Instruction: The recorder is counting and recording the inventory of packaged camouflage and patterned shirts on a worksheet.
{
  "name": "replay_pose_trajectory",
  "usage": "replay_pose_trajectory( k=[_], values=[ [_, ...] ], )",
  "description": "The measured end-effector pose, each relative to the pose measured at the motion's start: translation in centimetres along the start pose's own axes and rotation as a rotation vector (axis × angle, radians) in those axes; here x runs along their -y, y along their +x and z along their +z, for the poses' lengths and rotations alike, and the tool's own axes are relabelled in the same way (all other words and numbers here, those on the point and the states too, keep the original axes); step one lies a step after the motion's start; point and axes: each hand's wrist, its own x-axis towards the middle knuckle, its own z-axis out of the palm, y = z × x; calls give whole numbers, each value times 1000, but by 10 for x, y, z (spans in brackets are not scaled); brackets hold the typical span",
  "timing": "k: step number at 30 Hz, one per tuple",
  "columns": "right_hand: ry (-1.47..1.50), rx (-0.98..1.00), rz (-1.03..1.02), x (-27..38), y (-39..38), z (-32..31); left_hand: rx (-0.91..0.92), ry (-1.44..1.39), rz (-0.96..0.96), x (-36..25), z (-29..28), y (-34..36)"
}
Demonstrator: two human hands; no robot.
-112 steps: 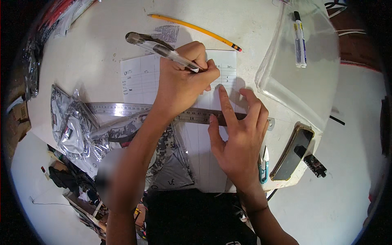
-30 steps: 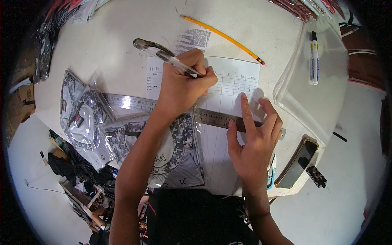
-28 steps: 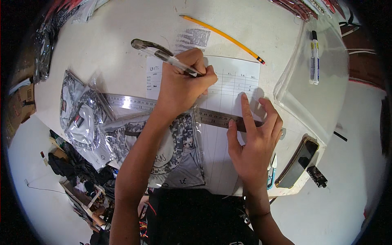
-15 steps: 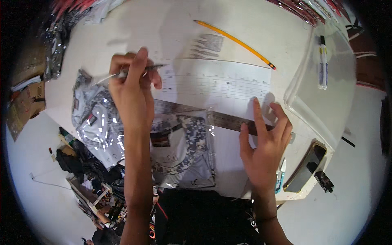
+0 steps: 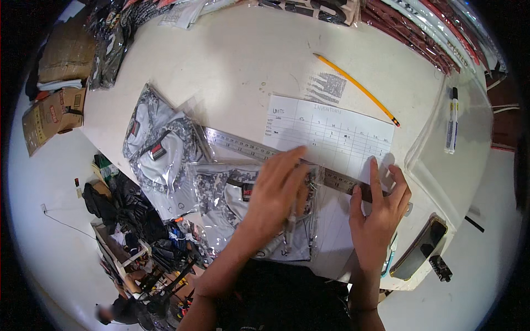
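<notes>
My left hand (image 5: 276,193) is over a clear-bagged garment (image 5: 221,223) with a grey camouflage pattern. Its fingers are curled and partly blurred, and a slim pen (image 5: 290,229) sticks out below them. My right hand (image 5: 378,218) rests with fingers spread on the lower right of a white sheet with a handwritten table (image 5: 331,127). Its thumb touches the metal ruler (image 5: 237,144), which lies slantwise along the sheet's lower side and passes partly behind my left hand. A second bagged camouflage garment (image 5: 165,160) lies to the left.
A yellow pencil (image 5: 359,88) lies beyond the sheet. On the right are a marker (image 5: 452,121) on clear plastic, a phone (image 5: 419,248) and a light blue tool (image 5: 389,256). Bagged garments (image 5: 408,38) line the far edge. A cardboard box (image 5: 55,118) stands at the left.
My left hand has swung right and nearer, from beside the sheet's left end to over the bagged garment. The right hand keeps its place on the sheet and ruler. The view has shifted.
</notes>
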Motion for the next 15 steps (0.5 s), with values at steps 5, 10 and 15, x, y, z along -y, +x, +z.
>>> replay_pose_trajectory(
  k=[5, 10, 15],
  values=[
    [23, 6, 18, 3, 2, -1, -85, 118, -264, 25, -26, -13],
    [18, -20, 12, 4, 2, -1, -299, 332, -199, 27, -62, -32],
    [48, -179, 14, 8, -11, 4, -481, 424, -323, 31, -94, -81]
  ],
)
